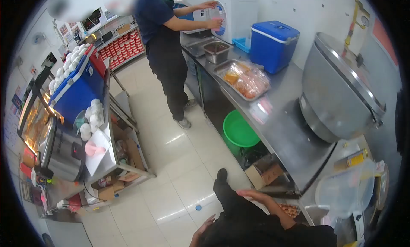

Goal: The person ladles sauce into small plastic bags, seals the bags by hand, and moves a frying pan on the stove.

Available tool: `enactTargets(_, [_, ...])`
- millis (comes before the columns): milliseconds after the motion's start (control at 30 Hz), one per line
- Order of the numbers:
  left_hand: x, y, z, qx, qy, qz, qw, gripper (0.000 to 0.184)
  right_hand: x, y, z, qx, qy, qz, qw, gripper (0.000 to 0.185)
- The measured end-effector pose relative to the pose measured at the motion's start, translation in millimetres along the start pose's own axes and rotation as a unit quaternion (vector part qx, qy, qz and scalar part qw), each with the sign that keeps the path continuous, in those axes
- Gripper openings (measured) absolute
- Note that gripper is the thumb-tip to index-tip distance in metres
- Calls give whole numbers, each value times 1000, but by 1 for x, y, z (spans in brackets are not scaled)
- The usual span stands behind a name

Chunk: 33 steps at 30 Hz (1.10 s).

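Observation:
My right hand (253, 194) hangs beside my dark trouser leg (232, 202), its fingers stretched out and holding nothing. My left hand (207, 224) is low on the other side of my leg, partly hidden by my dark clothing, its visible fingers extended with nothing seen in them. Nearest to my right hand are a cardboard box (265, 172) on the lower shelf and a heap of small round brown items (290, 210), perhaps onions or eggs. A small blue disc (198, 207) lies on the tiled floor near my left hand.
A steel counter (282, 114) on the right bears a large grey pot (337, 89), a tray of bagged food (247, 80) and a blue cooler (273, 46). A green basin (240, 129) sits below. A co-worker (164, 54) stands ahead; a steel table (112, 153) is at left.

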<state>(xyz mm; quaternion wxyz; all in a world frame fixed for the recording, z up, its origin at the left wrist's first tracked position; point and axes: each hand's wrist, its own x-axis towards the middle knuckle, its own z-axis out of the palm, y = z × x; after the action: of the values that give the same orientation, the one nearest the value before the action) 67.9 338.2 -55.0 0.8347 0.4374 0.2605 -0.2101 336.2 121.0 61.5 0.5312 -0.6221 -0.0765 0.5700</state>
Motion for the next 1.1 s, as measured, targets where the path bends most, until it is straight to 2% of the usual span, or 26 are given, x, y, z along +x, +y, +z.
enactTargets(33, [17,22,-6,-20,29,19,999,53,15,-63,2,-15,49,2,999,47])
enactTargets(67, [30,44,-11,-39,59,36,997,53,41,-101,-11,-22,61,-64,996,40])
enactTargets(100, [39,83,-11,42,139,39,989,56,67,-134,-24,-27,73,-129,989,34])
enactTargets(133, [46,130,-6,47,140,41,988,56,94,-171,-36,-49,91,-190,976,31])
enactTargets(200, [71,213,-6,93,251,71,961,50,135,-253,-65,-60,113,-305,944,24])
enactTargets(233, [94,237,-23,111,245,140,953,51,147,-289,-78,-49,117,-350,928,21])
enactTargets(267, [116,257,-41,126,235,205,942,52,150,-327,-86,-29,143,-347,926,21])
enactTargets(333, [154,318,-58,183,223,284,914,38,168,-389,-110,-12,192,-352,916,21])
enactTargets(400, [182,396,-58,222,210,323,896,36,194,-433,-138,-13,219,-363,906,21])
enactTargets(500, [245,520,-62,276,175,371,869,34,229,-482,-175,-4,261,-328,908,22])
enactTargets(533, [266,570,-53,318,167,384,851,33,241,-493,-186,0,268,-330,905,22])
enactTargets(600, [307,668,-18,275,109,445,845,26,269,-515,-208,30,303,-343,889,21])
enactTargets(667, [350,753,11,312,89,474,819,28,303,-534,-230,42,349,-335,874,21])
enactTargets(733, [400,827,33,415,92,502,753,33,321,-553,-245,44,414,-247,875,27])
enactTargets(800, [452,880,52,471,112,557,674,36,349,-564,-263,80,400,-191,893,26])
enactTargets(833, [482,897,59,467,144,558,671,35,356,-569,-263,107,407,-175,890,23])
enactTargets(867, [510,912,61,469,130,557,673,35,364,-573,-263,133,412,-159,887,21])
enactTargets(933, [542,938,71,627,100,323,702,48,381,-576,-261,160,450,-185,859,22])
enactTargets(967, [552,944,76,649,70,274,706,62,386,-573,-262,176,477,-212,835,26])
enactTargets(1000, [565,940,72,654,60,265,706,62,387,-570,-261,185,482,-203,832,26])
enactTargets(1067, [587,940,64,562,-3,268,782,65,387,-570,-254,175,478,-250,824,18])
enactTargets(1100, [593,940,58,569,-9,265,778,65,387,-572,-251,184,481,-251,820,18])
